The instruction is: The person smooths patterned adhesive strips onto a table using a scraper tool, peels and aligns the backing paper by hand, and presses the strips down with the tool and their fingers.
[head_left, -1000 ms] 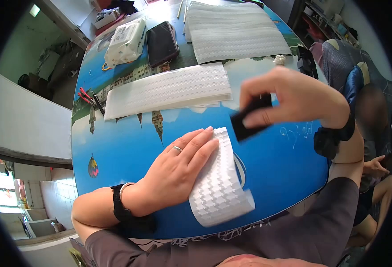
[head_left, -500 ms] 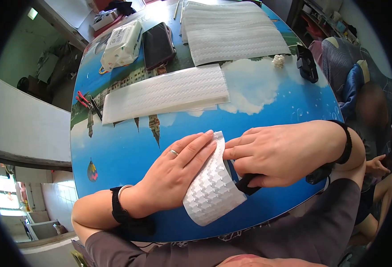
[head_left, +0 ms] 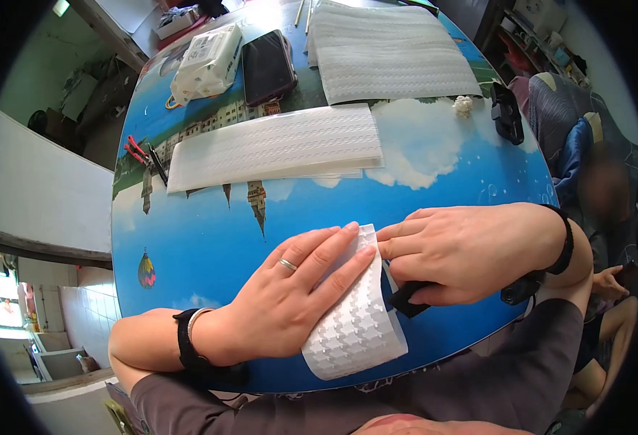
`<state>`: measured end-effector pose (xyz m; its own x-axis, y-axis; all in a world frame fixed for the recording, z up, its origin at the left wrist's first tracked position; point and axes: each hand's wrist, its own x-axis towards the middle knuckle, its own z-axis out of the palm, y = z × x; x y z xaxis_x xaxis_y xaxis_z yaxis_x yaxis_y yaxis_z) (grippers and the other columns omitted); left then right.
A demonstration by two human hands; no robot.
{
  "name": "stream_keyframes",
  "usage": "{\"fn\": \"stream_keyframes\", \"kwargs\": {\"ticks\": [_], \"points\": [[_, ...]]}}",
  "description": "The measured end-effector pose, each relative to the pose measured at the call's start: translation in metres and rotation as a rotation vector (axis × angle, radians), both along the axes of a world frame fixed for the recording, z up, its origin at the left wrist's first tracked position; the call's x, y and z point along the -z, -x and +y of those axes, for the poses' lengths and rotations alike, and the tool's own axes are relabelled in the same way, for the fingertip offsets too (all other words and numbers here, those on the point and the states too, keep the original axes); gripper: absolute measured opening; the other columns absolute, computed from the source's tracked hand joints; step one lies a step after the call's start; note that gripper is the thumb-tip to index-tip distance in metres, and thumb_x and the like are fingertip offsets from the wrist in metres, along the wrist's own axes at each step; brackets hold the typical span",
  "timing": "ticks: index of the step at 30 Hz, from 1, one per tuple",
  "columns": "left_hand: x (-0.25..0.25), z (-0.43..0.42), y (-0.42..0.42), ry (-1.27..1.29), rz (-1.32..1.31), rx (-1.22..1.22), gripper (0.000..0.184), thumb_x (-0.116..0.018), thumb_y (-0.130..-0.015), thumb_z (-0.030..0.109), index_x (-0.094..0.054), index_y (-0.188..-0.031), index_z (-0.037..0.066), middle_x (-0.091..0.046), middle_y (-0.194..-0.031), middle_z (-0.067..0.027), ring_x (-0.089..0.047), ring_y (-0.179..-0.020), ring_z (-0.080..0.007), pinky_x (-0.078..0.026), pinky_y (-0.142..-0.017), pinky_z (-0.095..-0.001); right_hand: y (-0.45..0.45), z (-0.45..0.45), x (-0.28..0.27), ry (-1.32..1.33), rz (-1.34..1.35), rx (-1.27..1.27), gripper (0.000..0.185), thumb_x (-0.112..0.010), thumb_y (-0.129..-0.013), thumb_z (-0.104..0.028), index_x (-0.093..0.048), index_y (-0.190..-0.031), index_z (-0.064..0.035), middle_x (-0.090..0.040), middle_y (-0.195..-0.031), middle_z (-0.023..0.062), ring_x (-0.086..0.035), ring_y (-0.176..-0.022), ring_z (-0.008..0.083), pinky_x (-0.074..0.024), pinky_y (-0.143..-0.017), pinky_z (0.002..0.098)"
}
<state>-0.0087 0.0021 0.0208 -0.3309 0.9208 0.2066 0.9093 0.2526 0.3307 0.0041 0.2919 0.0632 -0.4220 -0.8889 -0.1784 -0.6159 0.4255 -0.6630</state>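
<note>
A white sheet with a houndstooth pattern (head_left: 355, 326) lies curled near the table's front edge. My left hand (head_left: 282, 293) rests on its upper left part, palm down with the fingers stretched out. My right hand (head_left: 464, 254) is at the sheet's right edge, with its fingertips against the upper end. Between its thumb and curled fingers it grips a small black block (head_left: 408, 299), which touches the table beside the sheet. The underside of the curl is mostly hidden.
Behind the hands lies a strip of white textured sheets (head_left: 275, 148). Farther back are a wipes packet (head_left: 206, 65), a phone (head_left: 268, 67) and a larger sheet stack (head_left: 391, 54). A black clip-like object (head_left: 506, 114) and red-handled pliers (head_left: 136, 150) lie near the sides. Another person's hand (head_left: 609, 281) shows at right.
My right hand has come down from above the table to the sheet's right edge, bringing the black block with it. My left hand has stayed on the sheet.
</note>
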Motion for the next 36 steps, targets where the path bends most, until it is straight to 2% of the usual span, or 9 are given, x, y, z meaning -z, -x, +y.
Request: {"fn": "stream_keyframes", "kwargs": {"ticks": [11, 19, 22, 25, 26, 27, 29, 32, 36], "points": [[0.012, -0.001, -0.005, 0.01, -0.078, 0.006, 0.069, -0.057, -0.093, 0.014, -0.043, -0.157, -0.008, -0.044, -0.16, -0.0274, -0.044, -0.147, -0.0401, -0.036, -0.122, -0.0496, -0.001, 0.001, 0.004, 0.009, 0.065, -0.008, 0.028, -0.071, -0.095, -0.02, -0.07, -0.104, 0.0059, -0.062, -0.138, 0.0233, -0.056, -0.135, 0.0324, -0.0417, -0.116, 0.0441], [0.013, -0.001, -0.003, -0.022, -0.154, -0.016, 0.077, -0.068, -0.09, 0.02, -0.042, -0.158, -0.004, -0.044, -0.161, -0.0224, -0.042, -0.149, -0.0381, -0.036, -0.122, -0.0489, 0.001, 0.001, -0.001, -0.044, 0.026, -0.009, 0.028, -0.072, -0.094, -0.019, -0.07, -0.106, 0.0056, -0.06, -0.142, 0.0225, -0.052, -0.14, 0.0321, -0.0384, -0.119, 0.0453], [0.012, 0.0, -0.003, -0.027, -0.166, -0.022, 0.078, -0.07, -0.088, 0.02, -0.044, -0.157, -0.004, -0.043, -0.162, -0.0226, -0.043, -0.148, -0.0384, -0.036, -0.121, -0.0497, 0.009, 0.005, 0.0, 0.062, 0.055, -0.025, 0.025, -0.074, -0.095, -0.019, -0.071, -0.108, 0.0021, -0.068, -0.13, 0.0208, -0.063, -0.127, 0.0323, -0.0476, -0.109, 0.0438], [0.016, 0.0, -0.005, -0.001, -0.09, -0.01, 0.078, -0.071, -0.086, 0.019, -0.045, -0.156, -0.005, -0.042, -0.162, -0.024, -0.041, -0.15, -0.0396, -0.035, -0.122, -0.0509, 0.031, 0.017, -0.024, -0.017, -0.32, 0.165, 0.022, -0.076, -0.095, -0.019, -0.071, -0.108, -0.0017, -0.074, -0.109, 0.0178, -0.071, -0.102, 0.0303, -0.0554, -0.09, 0.0393], [0.018, 0.001, -0.006, 0.008, -0.053, -0.005, 0.078, -0.071, -0.085, 0.018, -0.045, -0.155, -0.005, -0.042, -0.163, -0.0245, -0.041, -0.15, -0.0401, -0.035, -0.123, -0.0513, 0.037, 0.023, -0.013, 0.144, -0.271, 0.203, 0.018, -0.077, -0.097, -0.016, -0.07, -0.109, -0.0042, -0.075, -0.094, 0.0127, -0.071, -0.085, 0.0221, -0.055, -0.074, 0.0335], [0.018, 0.001, -0.007, 0.021, -0.044, -0.005, 0.078, -0.07, -0.085, 0.018, -0.045, -0.155, -0.005, -0.041, -0.163, -0.025, -0.039, -0.152, -0.0406, -0.034, -0.124, -0.0516, 0.035, 0.018, -0.01, 0.23, -0.284, 0.414, 0.014, -0.075, -0.098, -0.01, -0.069, -0.109, -0.0032, -0.075, -0.096, 0.0085, -0.069, -0.088, 0.0146, -0.0541, -0.076, 0.0297], [0.017, 0.002, -0.01, 0.047, -0.027, -0.008, 0.078, -0.069, -0.084, 0.016, -0.045, -0.155, -0.006, -0.04, -0.163, -0.0259, -0.037, -0.154, -0.0417, -0.033, -0.125, -0.0523, 0.036, 0.002, 0.01, 0.489, -0.203, 0.705, 0.013, -0.072, -0.099, -0.005, -0.069, -0.112, -0.0027, -0.076, -0.099, 0.0058, -0.068, -0.09, 0.0099, -0.0544, -0.077, 0.0283], [0.022, 0.001, -0.009, 0.034, -0.015, 0.016, 0.076, -0.066, -0.085, 0.013, -0.045, -0.155, -0.007, -0.039, -0.164, -0.0261, -0.034, -0.156, -0.0406, -0.031, -0.127, -0.0526, 0.033, -0.018, 0.042, 0.63, 0.156, 0.678, 0.024, -0.071, -0.097, -0.001, -0.071, -0.121, -0.0041, -0.077, -0.102, 0.0067, -0.071, -0.088, 0.0141, -0.0561, -0.078, 0.0312], [0.021, 0.001, -0.013, 0.045, 0.024, -0.001, 0.073, -0.062, -0.086, 0.011, -0.045, -0.155, -0.008, -0.04, -0.163, -0.0263, -0.034, -0.156, -0.0382, -0.029, -0.128, -0.0523, 0.03, -0.029, 0.04, 0.503, 0.499, 0.454, 0.049, -0.074, -0.089, -0.001, -0.072, -0.136, -0.014, -0.079, -0.105, 0.0045, -0.072, -0.085, 0.0228, -0.0581, -0.079, 0.0375]]}}
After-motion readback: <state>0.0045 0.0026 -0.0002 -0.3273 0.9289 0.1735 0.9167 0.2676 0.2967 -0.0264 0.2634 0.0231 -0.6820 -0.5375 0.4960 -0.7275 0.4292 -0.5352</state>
